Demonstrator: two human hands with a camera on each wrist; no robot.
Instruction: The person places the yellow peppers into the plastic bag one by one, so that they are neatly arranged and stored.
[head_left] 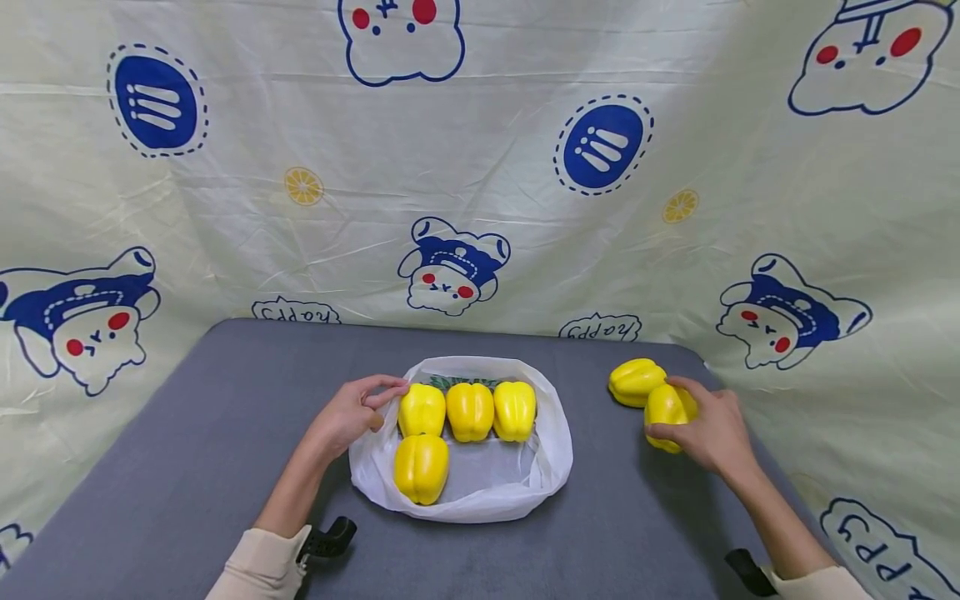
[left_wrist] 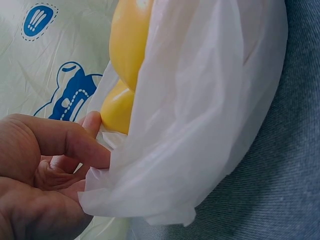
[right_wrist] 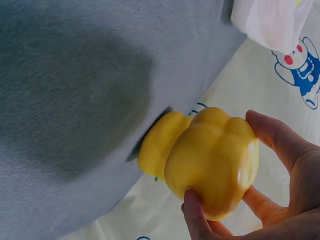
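Note:
A white plastic bag (head_left: 557, 467) lies wide-mouthed on the table, with several yellow bell peppers inside. Three of them, such as the middle pepper (head_left: 470, 412), form a back row; one more pepper (head_left: 422, 469) sits at the front left. My left hand (head_left: 349, 422) pinches the bag's left rim, its fingers curled at the plastic edge (left_wrist: 97, 187). To the right of the bag, my right hand (head_left: 711, 427) grips a yellow bell pepper (right_wrist: 212, 160) between thumb and fingers. Just behind that one, another yellow pepper (head_left: 633, 381) rests on the table.
The grey table (head_left: 247, 467) reaches back to a pale curtain (head_left: 487, 158) printed with cartoon figures. The loose pepper lies close to the table's right edge. Dark bands (head_left: 327, 540) are worn at both wrists.

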